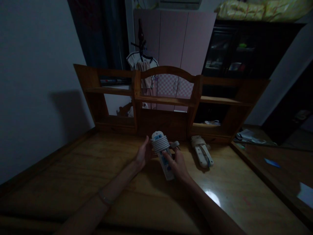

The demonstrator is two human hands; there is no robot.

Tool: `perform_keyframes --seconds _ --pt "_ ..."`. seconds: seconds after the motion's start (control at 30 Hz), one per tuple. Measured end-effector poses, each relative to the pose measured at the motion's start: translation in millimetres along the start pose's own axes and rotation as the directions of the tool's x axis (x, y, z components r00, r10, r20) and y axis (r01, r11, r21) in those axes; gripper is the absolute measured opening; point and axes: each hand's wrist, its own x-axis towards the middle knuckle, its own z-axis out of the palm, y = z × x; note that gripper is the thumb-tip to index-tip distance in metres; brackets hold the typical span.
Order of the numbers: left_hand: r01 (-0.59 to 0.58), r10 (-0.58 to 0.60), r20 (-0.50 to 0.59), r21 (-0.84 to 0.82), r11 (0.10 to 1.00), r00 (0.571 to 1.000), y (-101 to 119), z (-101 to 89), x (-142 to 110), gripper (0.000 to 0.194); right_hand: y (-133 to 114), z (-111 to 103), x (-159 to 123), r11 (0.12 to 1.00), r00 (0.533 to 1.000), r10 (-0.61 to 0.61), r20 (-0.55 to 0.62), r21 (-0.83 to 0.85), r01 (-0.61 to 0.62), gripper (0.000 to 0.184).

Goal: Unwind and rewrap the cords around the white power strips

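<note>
A white power strip [168, 169] is tilted above the wooden desk, its pale cord [160, 144] wound in several turns round the upper part. My right hand [178, 164] is closed on its lower right side, thumb across the front. By that hand's fingertips, the cord's grey plug [174, 144] sticks out to the right. My left hand [143, 154] is at the left edge of the strip by the coil, thumb raised and the other fingers curled in behind it, partly hidden. To the right, a second power strip [203, 156] with its cord wrapped lies on the desk.
Behind the strips a wooden shelf unit [168, 101] rises along the desk's [102, 166] back edge. On the right, a lower wooden surface [266, 176] holds papers and a blue card [272, 162]. A wall [36, 81] borders the left side.
</note>
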Motion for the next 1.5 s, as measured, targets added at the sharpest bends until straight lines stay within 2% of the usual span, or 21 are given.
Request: perform_keyframes --seconds 0.23,0.3,0.37,0.43,0.5,0.53,0.6,0.7,0.9,1.23,1.5 --pt "-0.046 0.052 -0.135 0.049 0.998 0.99 -2.6 -10.1 2.9 0.047 6.9 2.1 2.1 0.998 0.999 0.014 -0.028 0.068 -0.012 0.048" --pt "-0.068 0.079 -0.121 0.091 0.994 0.989 -4.9 -10.5 3.2 0.044 9.2 2.2 2.4 0.997 1.0 0.011 -0.02 0.081 -0.009 0.048" --pt "-0.138 0.153 -0.085 0.162 0.977 0.985 -6.0 -7.7 2.1 0.047 11.8 1.7 2.9 0.996 0.999 0.027 -0.023 0.082 -0.025 0.046" --pt "-0.257 0.275 -0.025 0.277 0.926 0.961 -5.9 -1.9 -0.8 0.063 14.6 0.3 3.8 0.996 0.998 0.047 -0.043 0.071 -0.044 0.045" --pt "-0.345 0.352 0.054 0.39 0.854 0.934 -5.2 5.4 -5.0 0.093 17.0 -1.8 5.2 0.998 0.997 0.039 -0.073 0.051 -0.035 0.045" --pt "-0.36 0.358 0.087 0.43 0.828 0.929 -4.9 8.8 -7.1 0.104 17.8 -3.0 5.9 0.999 0.996 0.027 -0.082 0.044 -0.024 0.046" --pt "-0.352 0.335 0.123 0.473 0.808 0.934 -4.6 13.4 -10.3 0.11 18.4 -5.3 7.1 0.999 0.996 0.011 -0.084 0.041 -0.007 0.047" --pt "-0.34 0.309 0.144 0.473 0.813 0.94 -4.3 13.2 -10.0 0.104 17.1 -7.7 7.9 0.999 0.997 0.012 -0.078 0.049 -0.008 0.048" --pt "-0.38 0.342 0.167 0.478 0.792 0.925 -0.3 4.7 -3.9 0.087 13.8 -9.1 6.9 0.999 0.997 -0.017 -0.076 0.047 0.021 0.047" --pt "-0.351 0.322 0.148 0.509 0.786 0.935 -1.9 0.5 -1.3 0.086 14.2 -7.4 8.4 0.994 0.998 0.042 -0.038 0.099 -0.039 0.041" --pt "-0.374 0.366 0.128 0.544 0.751 0.922 -0.6 1.7 -4.0 0.085 22.6 -7.9 9.1 0.994 0.998 0.046 -0.03 0.1 -0.043 0.041"
